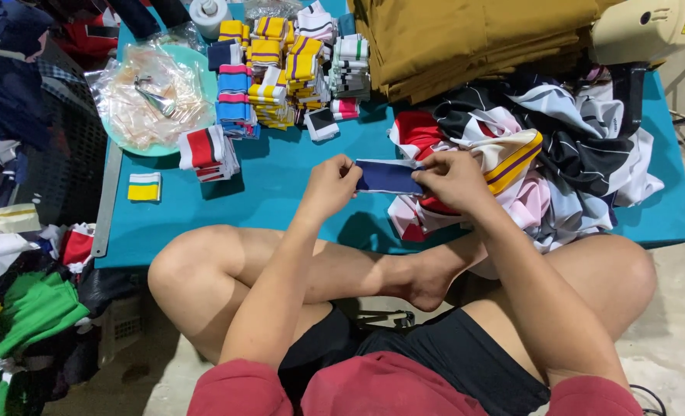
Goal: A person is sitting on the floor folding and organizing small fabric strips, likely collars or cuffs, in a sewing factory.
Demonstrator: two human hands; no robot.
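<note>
Just above the crossed legs, the left hand (329,185) and right hand (452,181) each pinch an end of a navy ribbed cuff strip (387,176), fingers closed tight on it, holding it flat over the teal table (281,192). Just right lies a heap of garments (543,154); farther back stand stacks of folded striped cuffs (281,69).
</note>
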